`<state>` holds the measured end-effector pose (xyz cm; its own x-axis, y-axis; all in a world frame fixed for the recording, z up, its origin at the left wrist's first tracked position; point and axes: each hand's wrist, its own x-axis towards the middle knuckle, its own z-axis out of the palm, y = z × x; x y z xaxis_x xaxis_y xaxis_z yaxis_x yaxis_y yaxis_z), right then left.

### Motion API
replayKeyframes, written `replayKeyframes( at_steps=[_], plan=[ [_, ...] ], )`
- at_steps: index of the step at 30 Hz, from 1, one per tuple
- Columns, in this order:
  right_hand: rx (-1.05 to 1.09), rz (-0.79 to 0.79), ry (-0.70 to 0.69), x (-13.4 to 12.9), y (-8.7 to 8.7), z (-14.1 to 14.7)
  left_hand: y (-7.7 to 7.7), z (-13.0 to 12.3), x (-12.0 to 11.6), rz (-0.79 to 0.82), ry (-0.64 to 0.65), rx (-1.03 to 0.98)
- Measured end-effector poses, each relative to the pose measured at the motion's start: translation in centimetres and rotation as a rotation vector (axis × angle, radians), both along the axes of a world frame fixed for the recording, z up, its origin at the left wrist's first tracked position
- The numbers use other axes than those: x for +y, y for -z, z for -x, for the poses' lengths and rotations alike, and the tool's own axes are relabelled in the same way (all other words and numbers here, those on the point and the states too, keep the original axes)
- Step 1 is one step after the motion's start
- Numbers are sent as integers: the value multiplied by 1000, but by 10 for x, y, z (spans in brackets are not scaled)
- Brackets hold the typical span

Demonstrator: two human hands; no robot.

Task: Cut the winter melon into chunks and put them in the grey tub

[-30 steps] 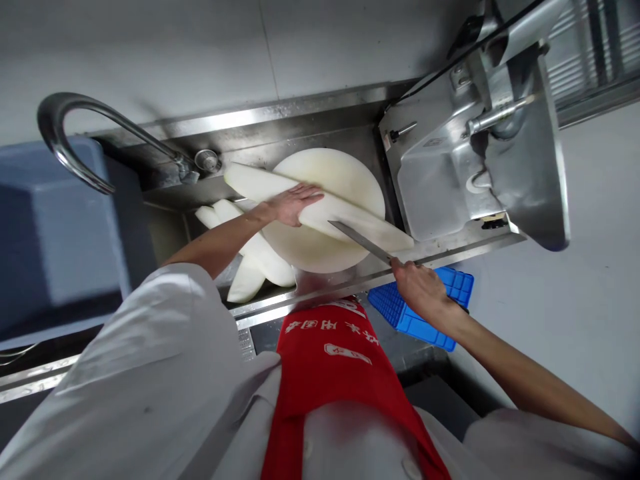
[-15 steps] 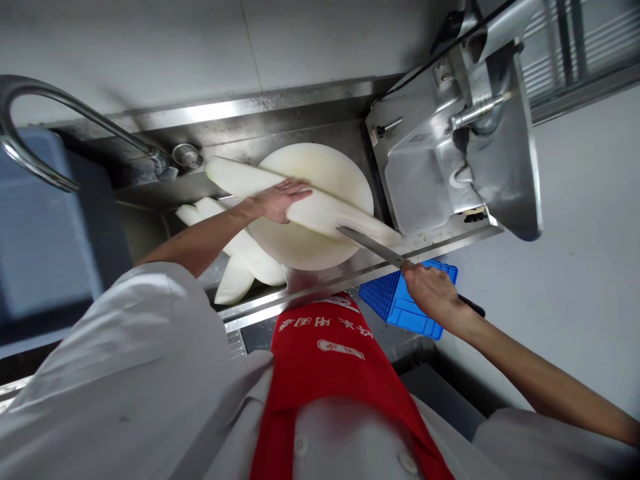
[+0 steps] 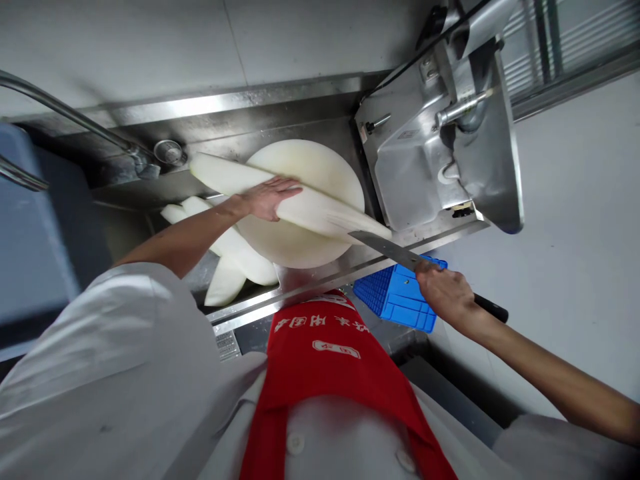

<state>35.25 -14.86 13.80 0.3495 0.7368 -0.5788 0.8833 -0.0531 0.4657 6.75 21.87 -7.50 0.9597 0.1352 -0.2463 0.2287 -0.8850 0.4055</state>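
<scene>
A long, pale piece of peeled gourd (image 3: pixel 320 208), which looks like winter melon, lies slantwise across a round cutting board (image 3: pixel 325 163). My left hand (image 3: pixel 267 197) rests flat on its upper middle, fingers stretched out and pressed against the surface. My right hand (image 3: pixel 445 290) is wrapped round a long knife (image 3: pixel 387 249); its black handle sticks out behind the fist. The blade tip is at the gourd's lower right end, and I cannot tell whether it touches. Several more pale gourd pieces (image 3: pixel 245 257) lie left of the board, partly behind my left forearm.
The board stands in a steel sink counter (image 3: pixel 345 272). A metal slicing machine (image 3: pixel 440 147) is on the right, and a blue plastic crate (image 3: pixel 407 300) sits below the front edge. At left are a curved faucet (image 3: pixel 75 110), a drain strainer (image 3: pixel 169 153) and a grey bin (image 3: pixel 30 220).
My right hand has drawn the knife right and slightly down, toward the gourd's end. My left hand stays on the gourd. The whole view has shifted a little.
</scene>
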Motion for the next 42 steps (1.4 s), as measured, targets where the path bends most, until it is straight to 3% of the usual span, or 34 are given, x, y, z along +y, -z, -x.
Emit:
replayKeyframes(
  at_steps=[6,9,15,19,23,28,31,33,37,42],
  plan=[
    [-24,33,-61,-34,-22,-17,-5,4,-1,11,1,-13],
    [-31,-3,-8,-69,-23,-26,-8,-9,-22,23,-42,-18],
    [41,-260,353,-129,13,-25,-9,-98,-110,67,-68,-82],
    [97,-372,553,-160,37,-14,-11,-152,-146,78,-26,-147],
    [150,-420,663,-185,56,-5,-14,-173,-160,82,-73,-176],
    [222,-488,786,-200,81,-7,-14,-179,-169,74,-164,-177],
    [333,-657,851,-193,96,-12,-12,-171,-165,109,-207,-193],
    [427,-838,874,-175,105,-12,-10,-161,-158,112,-249,-215],
    [592,-1196,878,-105,121,-6,-3,-137,-149,42,-363,-253],
    [733,-1422,890,-10,147,0,5,-129,-156,-13,-398,-286]
  ],
)
